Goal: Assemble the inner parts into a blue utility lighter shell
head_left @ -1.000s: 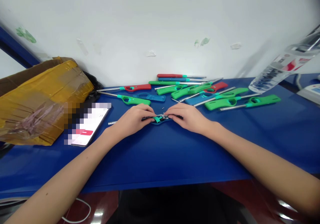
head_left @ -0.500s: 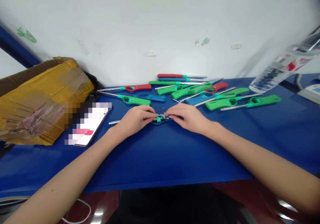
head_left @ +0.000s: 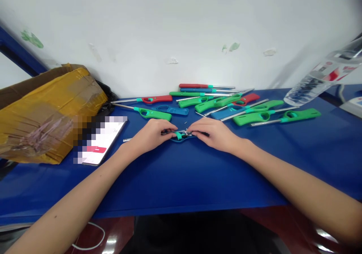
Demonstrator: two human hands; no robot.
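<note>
Between my hands lies an opened blue gas lighter [head_left: 181, 138] with a teal trigger and small metal and black parts showing inside. Its metal tube [head_left: 127, 140] sticks out to the left from under my left wrist. My left hand [head_left: 154, 132] is closed, thumb and fingers pinched on the lighter's left part near the trigger. My right hand [head_left: 210, 132] pinches at the right end of the open lighter, by a small whitish part [head_left: 186, 132]. What exactly each fingertip grips is partly hidden. A tiny metal piece [head_left: 185, 123] lies on the table just beyond.
Several assembled lighters, a green one [head_left: 302, 115] among them, lie along the back. A loose blue half shell [head_left: 172, 110] is there too. At left are a taped cardboard box [head_left: 51, 118] and a phone [head_left: 109, 142]; a water bottle [head_left: 316, 78] stands at right by the wall.
My left fingers have shifted slightly left and up at the lighter, so more of a thin dark and metal part shows beside them. My right hand stays almost in place.
</note>
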